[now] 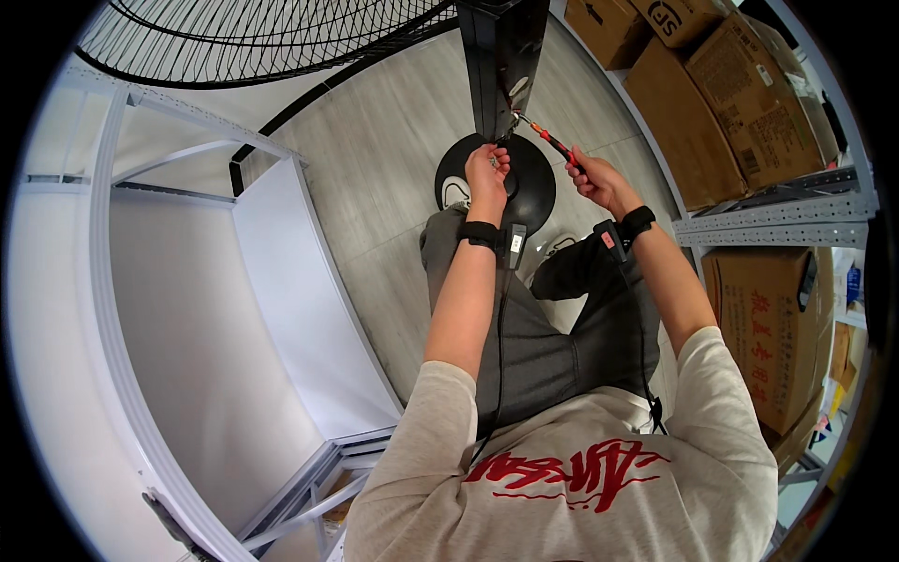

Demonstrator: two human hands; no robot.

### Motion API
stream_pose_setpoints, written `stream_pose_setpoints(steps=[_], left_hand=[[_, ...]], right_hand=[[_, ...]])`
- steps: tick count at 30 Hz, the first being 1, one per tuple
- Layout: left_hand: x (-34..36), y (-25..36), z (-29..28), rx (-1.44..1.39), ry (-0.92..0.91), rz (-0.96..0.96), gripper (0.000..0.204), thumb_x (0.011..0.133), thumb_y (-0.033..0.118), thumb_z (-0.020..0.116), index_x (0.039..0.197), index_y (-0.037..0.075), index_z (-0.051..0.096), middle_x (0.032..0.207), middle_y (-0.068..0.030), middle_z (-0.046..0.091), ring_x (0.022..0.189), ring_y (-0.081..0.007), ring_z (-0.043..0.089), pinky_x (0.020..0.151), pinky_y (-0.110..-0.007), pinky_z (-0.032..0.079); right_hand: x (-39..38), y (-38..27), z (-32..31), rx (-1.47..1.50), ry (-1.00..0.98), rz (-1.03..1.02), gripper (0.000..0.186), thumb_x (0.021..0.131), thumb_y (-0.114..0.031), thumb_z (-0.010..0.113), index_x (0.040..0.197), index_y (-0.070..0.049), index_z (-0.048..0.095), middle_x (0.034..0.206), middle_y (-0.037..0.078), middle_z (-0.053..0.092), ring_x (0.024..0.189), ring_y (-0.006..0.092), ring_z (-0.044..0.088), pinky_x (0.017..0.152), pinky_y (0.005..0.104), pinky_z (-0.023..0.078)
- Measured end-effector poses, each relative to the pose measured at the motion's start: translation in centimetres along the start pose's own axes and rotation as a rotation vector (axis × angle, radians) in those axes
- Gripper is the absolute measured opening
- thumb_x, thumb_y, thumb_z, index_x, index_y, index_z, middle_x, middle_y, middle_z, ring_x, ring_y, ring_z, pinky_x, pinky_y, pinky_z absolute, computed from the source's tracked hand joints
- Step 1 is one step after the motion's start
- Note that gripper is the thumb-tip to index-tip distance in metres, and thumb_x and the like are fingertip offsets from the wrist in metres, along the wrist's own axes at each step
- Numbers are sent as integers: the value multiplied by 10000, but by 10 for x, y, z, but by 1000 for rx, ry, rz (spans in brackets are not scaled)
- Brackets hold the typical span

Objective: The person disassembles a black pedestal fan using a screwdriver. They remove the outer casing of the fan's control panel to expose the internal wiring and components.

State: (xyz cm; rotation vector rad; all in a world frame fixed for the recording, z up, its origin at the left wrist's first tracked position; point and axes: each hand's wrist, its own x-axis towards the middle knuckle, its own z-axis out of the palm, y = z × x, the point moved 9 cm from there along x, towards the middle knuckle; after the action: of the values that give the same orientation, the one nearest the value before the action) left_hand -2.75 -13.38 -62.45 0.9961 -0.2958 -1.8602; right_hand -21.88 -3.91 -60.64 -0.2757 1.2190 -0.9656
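Note:
My right hand [601, 181] grips the handle of a red-and-black screwdriver [556, 143]. The screwdriver's tip points up and left, at the lower part of a black upright post [503, 70]. My left hand [488, 175] is closed with curled fingers at the foot of that post. Small dark and shiny parts show just above its fingertips, too small to name. Below the post lies a round black base [532, 192], partly hidden by my left hand and forearm. A large black wire fan cage [272, 42] spans the upper left, beside the post.
A white metal shelf unit [290, 253] stands on the left. Cardboard boxes [682, 126] fill a metal rack [777, 225] on the right, with another box [763, 328] lower down. My shoes and legs are close to the base. Cables hang from black straps on both wrists.

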Motion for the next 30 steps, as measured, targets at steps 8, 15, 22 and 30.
stream_pose_setpoints(steps=[8,15,22,30], left_hand=[[0,1,-2,8,0,6,120,905,114,530,900,0,565,813,-111,603,677,-186,569,586,-284,461],[-3,0,1,21,-7,13,155,923,129,513,956,-12,567,848,-120,600,699,-192,566,597,-286,465],[4,-2,-3,14,-10,5,149,912,136,522,912,-2,576,801,-107,613,679,-188,576,591,-283,463],[3,-2,-2,-6,-6,4,113,889,115,544,881,5,571,790,-105,609,663,-184,573,579,-280,461]], right_hand=[[-4,-1,6,125,28,-104,279,979,-325,560,894,-60,565,722,-19,540,557,46,440,469,171,345],[-3,-8,3,125,53,-162,254,963,-285,595,960,-32,569,768,0,563,615,62,485,536,189,384],[-3,-11,11,165,28,-225,216,979,-239,563,1030,-30,540,843,27,614,659,87,523,582,211,429],[3,-8,1,100,139,-278,180,994,-201,528,1049,-32,557,870,28,603,735,89,567,585,220,463]])
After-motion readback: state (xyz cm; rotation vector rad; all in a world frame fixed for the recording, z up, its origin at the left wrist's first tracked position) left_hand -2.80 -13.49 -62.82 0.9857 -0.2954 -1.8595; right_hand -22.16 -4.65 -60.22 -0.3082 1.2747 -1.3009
